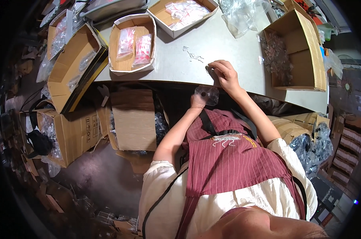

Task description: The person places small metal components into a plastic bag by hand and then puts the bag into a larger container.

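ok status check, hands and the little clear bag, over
Left hand holds small clear bag at the table edge. Right hand on table, fingers at tiny parts. Nothing in the way.

A small clear plastic bag hangs open at the grey table's near edge, with tiny metal parts scattered at its eleven o'clock.

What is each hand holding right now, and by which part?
The left hand holds a small clear plastic bag by its lower left edge, below the table edge. The right hand rests on the grey table; whether it pinches anything cannot be told.
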`<state>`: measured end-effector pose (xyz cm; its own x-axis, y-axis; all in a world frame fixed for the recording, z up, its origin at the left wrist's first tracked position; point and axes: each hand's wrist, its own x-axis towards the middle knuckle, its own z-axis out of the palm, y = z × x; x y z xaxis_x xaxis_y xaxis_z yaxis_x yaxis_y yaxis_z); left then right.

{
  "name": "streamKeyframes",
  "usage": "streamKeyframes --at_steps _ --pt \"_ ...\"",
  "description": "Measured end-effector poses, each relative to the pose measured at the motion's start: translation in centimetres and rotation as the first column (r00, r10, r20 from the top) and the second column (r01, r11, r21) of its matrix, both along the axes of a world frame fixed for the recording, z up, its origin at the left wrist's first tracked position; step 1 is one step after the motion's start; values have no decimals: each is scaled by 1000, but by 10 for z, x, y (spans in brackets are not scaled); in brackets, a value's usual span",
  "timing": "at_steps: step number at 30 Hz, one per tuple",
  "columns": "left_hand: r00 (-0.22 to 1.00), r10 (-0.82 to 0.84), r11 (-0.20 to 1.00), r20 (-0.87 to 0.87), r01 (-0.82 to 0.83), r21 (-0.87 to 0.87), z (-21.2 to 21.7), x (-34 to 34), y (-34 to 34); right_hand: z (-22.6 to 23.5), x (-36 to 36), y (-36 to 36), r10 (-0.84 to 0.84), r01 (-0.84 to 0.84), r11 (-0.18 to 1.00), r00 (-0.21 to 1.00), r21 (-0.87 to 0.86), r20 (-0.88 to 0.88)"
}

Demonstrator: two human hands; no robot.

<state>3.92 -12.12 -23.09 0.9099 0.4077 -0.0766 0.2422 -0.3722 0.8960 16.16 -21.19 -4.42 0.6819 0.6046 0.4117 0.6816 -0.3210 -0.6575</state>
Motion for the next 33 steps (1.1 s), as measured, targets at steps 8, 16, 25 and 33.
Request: streamKeyframes --at_steps 8,16,25,33 --pt "995 -68 992 -71 60 -107 3 4 2 2 -12 -1 96 -85 992 989 -96 110" --pt "981 -98 991 -168 81 -107 6 0 1 2 -40 -28 200 -177 980 886 92 -418" --pt "997 -18 1000 -75 16 -19 15 3 -2 2 14 26 -41 41 998 999 -42 8" --pt "999 34 998 -1 -34 -51 12 -2 -4 -5 19 40 -43 47 998 993 -31 113"
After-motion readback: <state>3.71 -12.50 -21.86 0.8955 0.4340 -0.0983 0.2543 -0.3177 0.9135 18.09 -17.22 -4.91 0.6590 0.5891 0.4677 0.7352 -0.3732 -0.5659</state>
